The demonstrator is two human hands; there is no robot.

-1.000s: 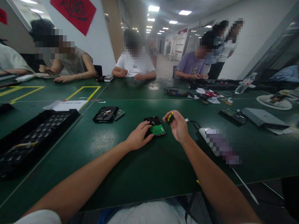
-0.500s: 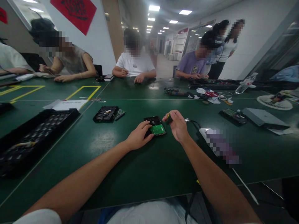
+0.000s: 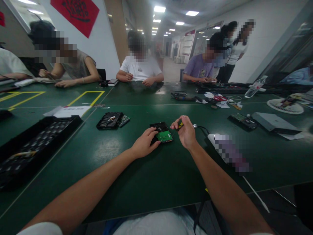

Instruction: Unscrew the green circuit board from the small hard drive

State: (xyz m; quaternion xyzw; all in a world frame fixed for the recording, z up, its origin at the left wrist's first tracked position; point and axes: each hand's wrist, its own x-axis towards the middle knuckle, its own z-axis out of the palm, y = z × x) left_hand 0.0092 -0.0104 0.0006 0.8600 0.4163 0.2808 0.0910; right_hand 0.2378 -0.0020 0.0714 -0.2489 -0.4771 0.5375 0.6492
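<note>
A hard drive (image 3: 164, 136) with a green circuit board lies on the green table in front of me. My left hand (image 3: 146, 142) grips it from the left, thumb at the near edge and fingers across the black part. Just right of the drive, my right hand (image 3: 185, 132) is raised a little above the table. Its fingers close around a screwdriver (image 3: 180, 125) with a black and yellow handle; the shaft is too thin and dim to make out well.
Left of me lie an opened drive (image 3: 110, 120) with a loose circuit board (image 3: 124, 120) and a long black tray (image 3: 39, 143). To the right are a phone (image 3: 227, 151) with a cable, another drive (image 3: 243, 121) and a grey metal box (image 3: 275, 124). Several people sit opposite.
My right fingers have shifted on the screwdriver, so more of its yellow handle shows. My left hand and the hard drive stay in place; the view has moved slightly.
</note>
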